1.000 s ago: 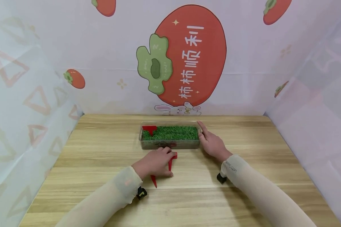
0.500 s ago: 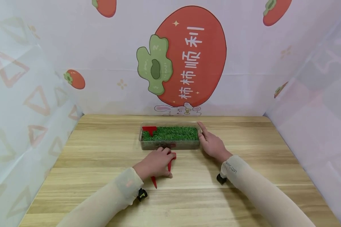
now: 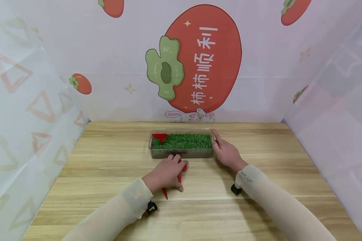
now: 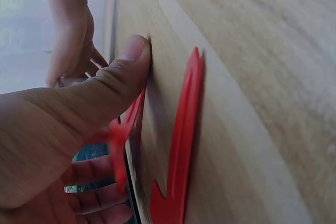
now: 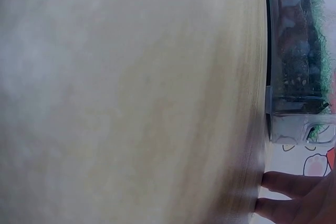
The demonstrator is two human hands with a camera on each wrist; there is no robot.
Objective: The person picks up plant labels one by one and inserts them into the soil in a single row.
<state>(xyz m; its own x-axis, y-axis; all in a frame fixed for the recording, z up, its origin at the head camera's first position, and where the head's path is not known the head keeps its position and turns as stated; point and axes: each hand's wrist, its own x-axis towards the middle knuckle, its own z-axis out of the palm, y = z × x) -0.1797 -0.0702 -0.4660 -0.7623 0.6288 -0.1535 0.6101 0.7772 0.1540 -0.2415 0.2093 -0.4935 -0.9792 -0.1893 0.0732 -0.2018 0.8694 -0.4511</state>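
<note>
My left hand [image 3: 164,172] reaches over two red T-shaped markers lying on the wood. Its thumb and fingers are spread across one marker [image 3: 180,176], touching it; the other marker [image 3: 164,193] shows only its pointed tip below the palm. In the left wrist view, the thumb side of the hand [image 4: 58,124] partly covers the first marker, and the second marker [image 4: 184,140] lies flat beside it. My right hand [image 3: 227,154] rests at the right end of a clear box [image 3: 181,154], its index finger extended along the corner. Two right fingertips [image 5: 286,195] touch the tabletop.
Green artificial grass [image 3: 187,141] fills the box, with another red marker [image 3: 160,136] standing at its left end. The wooden table [image 3: 108,147] meets a white printed backdrop [image 3: 117,100] behind, with light printed sheets on both sides.
My left thumb has shifted slightly toward the table's front edge, and its index finger now covers more of the first marker's head. My right hand keeps its place at the box.
</note>
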